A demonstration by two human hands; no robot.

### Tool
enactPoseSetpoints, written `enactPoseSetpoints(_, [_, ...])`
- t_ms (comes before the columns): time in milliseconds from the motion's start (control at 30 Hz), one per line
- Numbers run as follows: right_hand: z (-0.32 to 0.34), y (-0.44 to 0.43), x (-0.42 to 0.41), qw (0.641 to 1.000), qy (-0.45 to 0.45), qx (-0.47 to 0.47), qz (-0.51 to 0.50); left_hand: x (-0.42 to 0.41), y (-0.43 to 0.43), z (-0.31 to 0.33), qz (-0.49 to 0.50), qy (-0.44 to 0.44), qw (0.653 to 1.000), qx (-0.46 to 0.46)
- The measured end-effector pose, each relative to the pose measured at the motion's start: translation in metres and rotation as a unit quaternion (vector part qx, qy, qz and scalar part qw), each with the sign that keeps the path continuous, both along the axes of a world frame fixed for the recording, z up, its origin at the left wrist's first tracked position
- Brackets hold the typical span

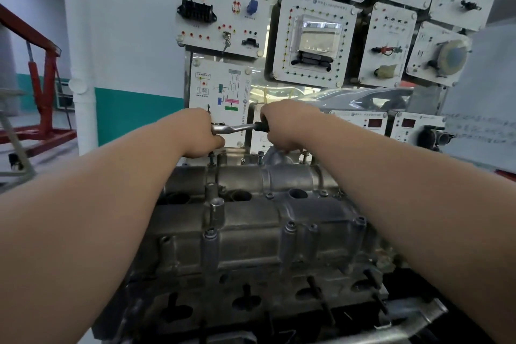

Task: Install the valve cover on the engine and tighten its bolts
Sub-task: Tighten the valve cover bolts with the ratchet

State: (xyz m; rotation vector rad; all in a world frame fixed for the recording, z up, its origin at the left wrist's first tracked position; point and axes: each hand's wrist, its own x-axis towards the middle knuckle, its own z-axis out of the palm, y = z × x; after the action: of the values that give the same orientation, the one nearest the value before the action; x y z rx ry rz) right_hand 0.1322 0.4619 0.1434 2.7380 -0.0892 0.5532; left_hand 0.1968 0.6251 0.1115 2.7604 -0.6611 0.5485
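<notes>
The grey metal valve cover (pixel 251 220) lies on the engine (pixel 245 301) in front of me, with several bolts standing in its bosses. A chrome ratchet wrench (pixel 237 127) is held level above the cover's far edge. My left hand (pixel 199 134) wraps around the ratchet's head end, over a bolt at the far left of the cover. My right hand (pixel 287 126) grips the black handle at the other end. What sits under the ratchet head is hidden by my left hand.
Behind the engine stands a training board (pixel 315 36) with white panels carrying connectors, sensors and a control unit. A red engine hoist (pixel 42 86) stands at the far left on the floor. A white pillar (pixel 83 50) rises left of the board.
</notes>
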Motion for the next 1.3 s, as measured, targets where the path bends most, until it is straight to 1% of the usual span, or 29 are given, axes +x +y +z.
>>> enactPoseSetpoints(100, [0.007, 0.002, -0.024, 1.000, 0.006, -0.016, 0.009, 0.002, 0.000, 0.001, -0.006, -0.002, 1.000, -0.008])
enactPoseSetpoints(200, [0.007, 0.024, -0.056, 0.997, 0.033, 0.016, 0.068, 0.001, -0.001, -0.001, -0.014, -0.011, 1.000, -0.008])
enactPoseSetpoints(267, [0.001, 0.047, -0.073, 0.990, 0.068, 0.028, 0.117, 0.000, -0.002, -0.001, -0.013, -0.012, 1.000, 0.017])
enactPoseSetpoints(300, [-0.003, 0.059, -0.079, 0.988, 0.080, 0.016, 0.134, 0.001, -0.003, 0.000, -0.014, -0.011, 0.999, 0.040])
enactPoseSetpoints(367, [-0.007, 0.077, -0.083, 0.985, 0.087, -0.013, 0.146, 0.001, -0.002, 0.002, -0.005, 0.015, 0.998, 0.053])
enactPoseSetpoints(433, [-0.004, 0.082, -0.082, 0.986, 0.088, -0.043, 0.136, 0.001, -0.001, 0.002, 0.000, 0.036, 0.998, 0.056])
enactPoseSetpoints(500, [0.004, 0.070, -0.078, 0.988, 0.091, -0.053, 0.111, 0.001, 0.000, 0.001, -0.011, 0.027, 0.997, 0.065])
enactPoseSetpoints(600, [0.010, 0.039, -0.063, 0.994, 0.078, -0.062, 0.046, -0.003, 0.000, 0.000, -0.021, 0.022, 1.000, 0.007])
enactPoseSetpoints(700, [0.009, 0.015, -0.035, 0.999, 0.006, -0.042, -0.011, -0.001, 0.002, 0.002, -0.041, 0.071, 0.996, -0.028])
enactPoseSetpoints(800, [0.002, 0.006, -0.005, 0.998, -0.046, -0.011, -0.041, -0.002, 0.004, 0.003, -0.044, 0.081, 0.995, -0.029])
enactPoseSetpoints(867, [-0.007, 0.005, 0.012, 0.998, -0.054, 0.011, -0.031, 0.000, 0.004, 0.003, -0.044, 0.076, 0.996, -0.029])
enactPoseSetpoints(933, [-0.013, 0.006, 0.018, 0.998, -0.060, 0.014, -0.015, 0.000, 0.004, 0.003, -0.040, 0.065, 0.997, -0.027])
enactPoseSetpoints(1067, [-0.010, 0.013, -0.003, 0.997, -0.059, -0.049, 0.005, 0.000, 0.004, 0.001, -0.038, 0.063, 0.997, -0.034])
enactPoseSetpoints(1133, [-0.009, 0.025, -0.026, 0.997, -0.050, -0.059, 0.024, -0.002, 0.003, 0.002, -0.027, 0.060, 0.997, -0.029])
enactPoseSetpoints(1200, [-0.011, 0.045, -0.048, 0.997, -0.030, -0.048, 0.055, -0.006, 0.003, 0.004, -0.012, 0.054, 0.998, -0.008])
enactPoseSetpoints(1267, [-0.010, 0.064, -0.062, 0.996, 0.012, -0.033, 0.085, -0.009, 0.004, 0.006, 0.001, 0.040, 0.998, 0.047])
enactPoseSetpoints(1300, [-0.008, 0.072, -0.064, 0.993, 0.036, -0.046, 0.103, -0.010, 0.004, 0.007, 0.007, 0.033, 0.997, 0.072])
